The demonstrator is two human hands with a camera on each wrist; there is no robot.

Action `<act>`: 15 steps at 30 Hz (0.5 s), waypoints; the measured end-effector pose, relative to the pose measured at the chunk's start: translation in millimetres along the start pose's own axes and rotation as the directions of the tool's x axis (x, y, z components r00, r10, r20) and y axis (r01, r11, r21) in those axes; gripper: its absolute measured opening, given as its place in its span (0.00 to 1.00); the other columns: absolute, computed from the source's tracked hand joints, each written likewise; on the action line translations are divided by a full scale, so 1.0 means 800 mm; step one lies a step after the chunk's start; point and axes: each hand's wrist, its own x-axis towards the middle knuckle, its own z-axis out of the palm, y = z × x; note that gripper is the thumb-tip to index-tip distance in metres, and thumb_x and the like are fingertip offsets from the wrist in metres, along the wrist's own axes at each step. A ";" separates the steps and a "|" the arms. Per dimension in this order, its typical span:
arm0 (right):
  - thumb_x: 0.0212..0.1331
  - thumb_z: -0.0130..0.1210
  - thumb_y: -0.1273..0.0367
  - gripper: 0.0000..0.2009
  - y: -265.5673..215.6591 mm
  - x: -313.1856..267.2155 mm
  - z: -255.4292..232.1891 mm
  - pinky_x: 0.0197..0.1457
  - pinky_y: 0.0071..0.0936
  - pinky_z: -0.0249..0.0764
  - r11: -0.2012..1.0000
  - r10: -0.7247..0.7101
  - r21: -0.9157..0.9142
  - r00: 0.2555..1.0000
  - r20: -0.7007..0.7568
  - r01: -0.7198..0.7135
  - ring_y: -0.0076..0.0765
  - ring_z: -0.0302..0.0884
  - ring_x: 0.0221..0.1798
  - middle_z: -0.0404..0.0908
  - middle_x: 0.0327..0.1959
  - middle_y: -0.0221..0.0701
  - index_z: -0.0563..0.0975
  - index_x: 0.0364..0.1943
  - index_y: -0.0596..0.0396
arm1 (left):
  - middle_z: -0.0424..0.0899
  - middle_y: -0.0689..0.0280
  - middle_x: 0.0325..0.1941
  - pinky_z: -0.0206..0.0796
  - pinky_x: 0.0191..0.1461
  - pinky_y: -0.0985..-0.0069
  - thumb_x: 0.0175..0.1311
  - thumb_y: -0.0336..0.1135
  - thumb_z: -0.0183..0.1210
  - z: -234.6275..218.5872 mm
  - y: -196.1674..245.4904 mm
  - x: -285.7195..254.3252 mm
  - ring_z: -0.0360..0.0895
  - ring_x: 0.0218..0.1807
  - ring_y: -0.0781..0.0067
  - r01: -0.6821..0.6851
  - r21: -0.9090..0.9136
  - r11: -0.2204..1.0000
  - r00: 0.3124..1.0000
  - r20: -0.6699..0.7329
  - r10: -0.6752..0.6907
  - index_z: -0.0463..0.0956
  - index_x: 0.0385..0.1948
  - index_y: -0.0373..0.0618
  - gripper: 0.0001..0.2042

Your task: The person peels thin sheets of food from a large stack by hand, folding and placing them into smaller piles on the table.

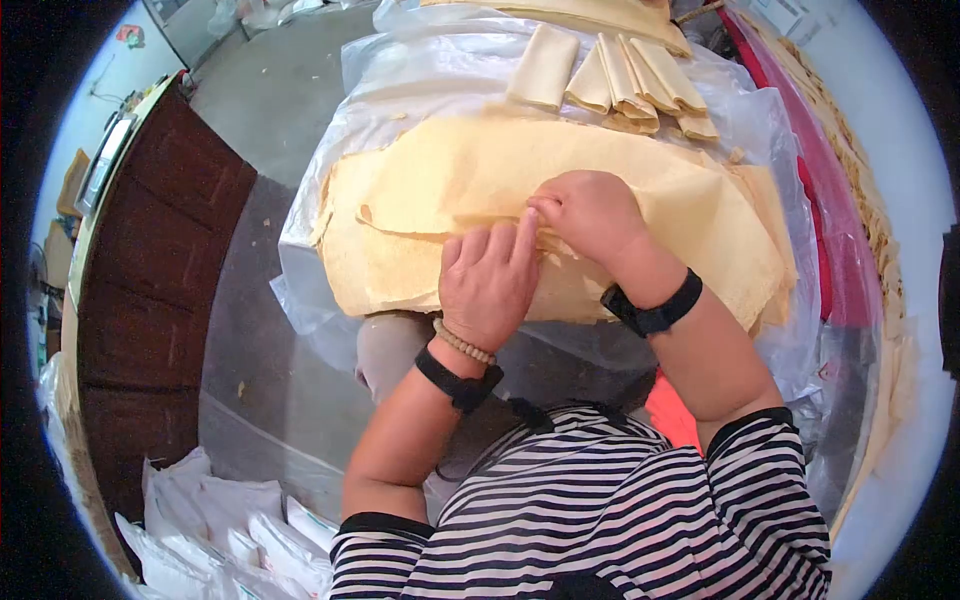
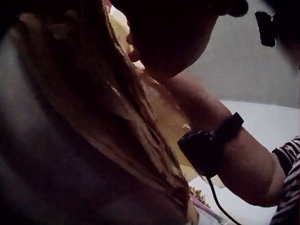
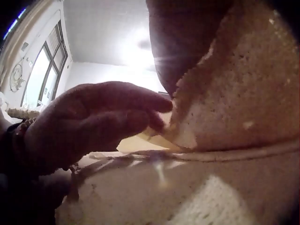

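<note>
A stack of thin pale-yellow sheets (image 1: 400, 270) lies on the plastic-covered surface. The left hand (image 1: 490, 275) rests at its near side, fingers pointing away, the index fingertip close to the right hand. Thumb and index of the right hand (image 1: 595, 215) pinch the torn, lifted edge of the top sheet near the stack's middle. In the left wrist view the right hand (image 2: 168, 37) is a dark shape above the layered sheet edges (image 2: 140, 122). The right wrist view shows the left hand (image 3: 93, 119) with bent fingers beside a raised sheet (image 3: 243, 89); its exact contact is unclear.
Folded yellow pieces (image 1: 625, 80) lie beyond the stack on clear plastic (image 1: 440, 75). Dark brown panelled furniture (image 1: 160, 280) stands at the left, above white sacks (image 1: 220, 510) at lower left. Pink plastic (image 1: 835, 230) runs along the right side.
</note>
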 end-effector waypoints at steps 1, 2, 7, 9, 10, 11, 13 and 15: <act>0.62 0.56 0.57 0.15 -0.002 -0.001 -0.001 0.43 0.49 0.78 0.999 0.015 0.033 1.000 -0.020 -0.014 0.53 0.83 0.36 0.85 0.30 0.42 0.85 0.28 0.51 | 0.80 0.69 0.44 0.67 0.50 0.64 0.57 0.38 0.64 0.001 -0.003 -0.002 0.76 0.45 0.64 0.041 -0.006 0.999 0.999 -0.001 -0.041 0.80 0.52 0.53 0.19; 0.62 0.56 0.57 0.15 -0.003 -0.002 -0.003 0.42 0.49 0.78 0.997 0.031 0.067 0.999 -0.040 -0.028 0.54 0.83 0.36 0.85 0.30 0.42 0.85 0.28 0.51 | 0.80 0.69 0.43 0.66 0.50 0.64 0.57 0.38 0.64 0.002 -0.006 -0.002 0.76 0.44 0.64 0.080 -0.011 0.997 0.997 -0.003 -0.080 0.80 0.52 0.54 0.18; 0.61 0.62 0.58 0.12 0.000 -0.004 -0.001 0.41 0.44 0.78 0.993 0.086 0.082 0.996 -0.022 -0.084 0.52 0.82 0.36 0.85 0.32 0.40 0.86 0.32 0.51 | 0.80 0.67 0.46 0.66 0.54 0.62 0.56 0.35 0.65 0.003 -0.015 -0.010 0.76 0.49 0.62 0.069 0.025 0.997 0.998 0.014 -0.069 0.81 0.45 0.54 0.14; 0.59 0.64 0.58 0.11 -0.007 -0.003 0.000 0.42 0.43 0.78 0.999 0.038 0.025 0.999 -0.026 -0.037 0.50 0.82 0.36 0.84 0.32 0.38 0.86 0.33 0.50 | 0.80 0.66 0.47 0.66 0.56 0.63 0.55 0.33 0.65 0.008 -0.022 -0.013 0.76 0.52 0.61 0.004 -0.017 1.000 0.989 -0.150 -0.007 0.81 0.42 0.53 0.12; 0.58 0.64 0.59 0.10 -0.015 -0.005 -0.001 0.42 0.42 0.79 1.000 0.001 -0.009 1.000 -0.029 -0.001 0.49 0.82 0.38 0.84 0.33 0.37 0.86 0.33 0.50 | 0.81 0.66 0.47 0.66 0.57 0.62 0.55 0.32 0.65 0.005 -0.025 -0.014 0.76 0.53 0.60 0.061 -0.038 0.997 0.983 -0.173 -0.067 0.80 0.41 0.52 0.12; 0.56 0.65 0.60 0.10 -0.021 -0.008 -0.002 0.43 0.41 0.79 0.999 -0.034 -0.043 0.999 -0.030 0.032 0.48 0.83 0.39 0.84 0.34 0.36 0.86 0.34 0.49 | 0.81 0.65 0.48 0.65 0.58 0.62 0.55 0.31 0.65 -0.001 -0.029 -0.016 0.76 0.53 0.60 0.116 -0.062 0.991 0.973 -0.194 -0.126 0.80 0.41 0.52 0.11; 0.54 0.66 0.61 0.09 -0.033 -0.010 -0.002 0.44 0.40 0.79 0.989 -0.121 -0.089 0.991 -0.061 0.115 0.45 0.82 0.43 0.83 0.36 0.34 0.86 0.35 0.48 | 0.82 0.62 0.46 0.66 0.58 0.59 0.56 0.28 0.63 -0.019 -0.039 -0.009 0.78 0.51 0.56 0.250 -0.092 0.964 0.935 -0.237 -0.266 0.80 0.39 0.49 0.09; 0.52 0.66 0.62 0.08 -0.046 -0.004 0.005 0.46 0.39 0.79 0.979 -0.185 -0.096 0.981 -0.067 0.178 0.43 0.82 0.46 0.82 0.38 0.32 0.85 0.34 0.47 | 0.83 0.61 0.45 0.68 0.57 0.59 0.57 0.27 0.62 -0.008 -0.066 -0.014 0.78 0.50 0.55 0.299 -0.133 0.945 0.921 -0.219 -0.322 0.80 0.39 0.47 0.08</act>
